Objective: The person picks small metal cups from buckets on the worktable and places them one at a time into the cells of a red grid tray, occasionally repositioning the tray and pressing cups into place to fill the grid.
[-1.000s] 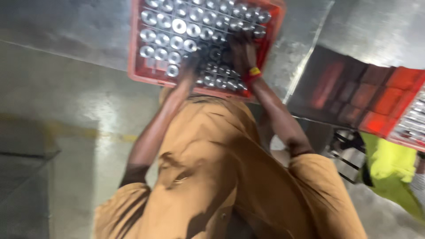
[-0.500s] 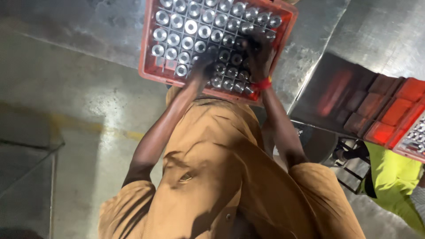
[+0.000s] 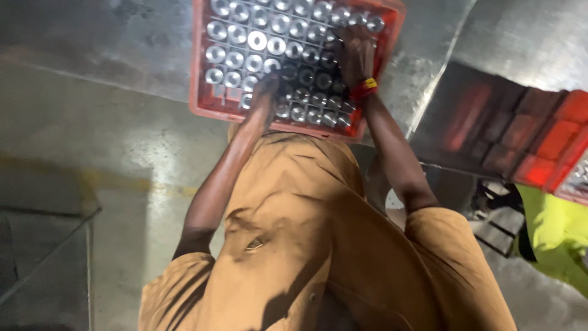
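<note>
Two hands are down in the red plastic crate (image 3: 205,92) at the top centre of the frame, right among the rows of shiny metal bottle tops (image 3: 245,46). Left hand (image 3: 266,89) sits low in the crate, fingers tucked down between the tops; whether it pinches one I cannot tell. Right hand (image 3: 355,55), red and yellow band (image 3: 364,87) at the wrist, lies spread over the upper right rows, apparently flat, nothing visibly clamped. To do this well, I'd judge: grip one neck squarely, lift straight up, don't drag across neighbours. Second red crate (image 3: 551,147) waits at the right edge; grey concrete floor (image 3: 92,135) below.
</note>
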